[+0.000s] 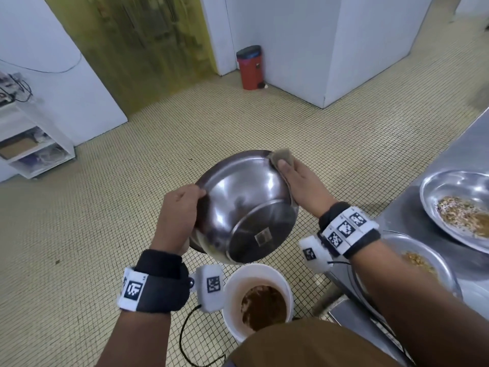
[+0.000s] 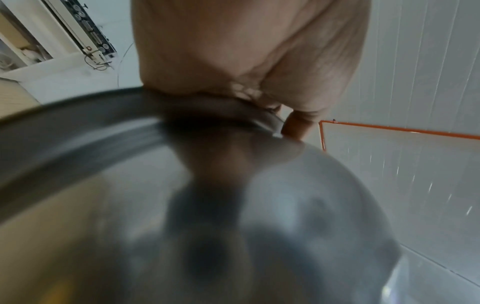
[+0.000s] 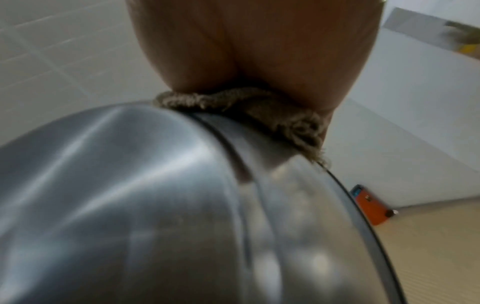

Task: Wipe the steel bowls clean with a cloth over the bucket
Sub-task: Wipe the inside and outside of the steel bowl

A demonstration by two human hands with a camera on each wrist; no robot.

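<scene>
Steel bowl [image 1: 246, 205] tipped base-up above the white bucket [image 1: 258, 300], left hand [image 1: 180, 213] gripping its rim, right hand [image 1: 299, 184] pinching the cloth [image 1: 281, 157] over the far rim. From the left wrist: fingers [image 2: 246, 51] hooked on the edge. From the right wrist: cloth [image 3: 249, 107] bunched under the palm. Risk: slick metal slipping from that one-sided grip, dropping into the slops. Two dirty bowls [image 1: 460, 202] waiting on the surface [image 1: 465, 144].

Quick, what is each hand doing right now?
Left hand: grips the steel bowl by its rim.
Right hand: presses the cloth against the bowl's rim, thumb pinching it.
</scene>
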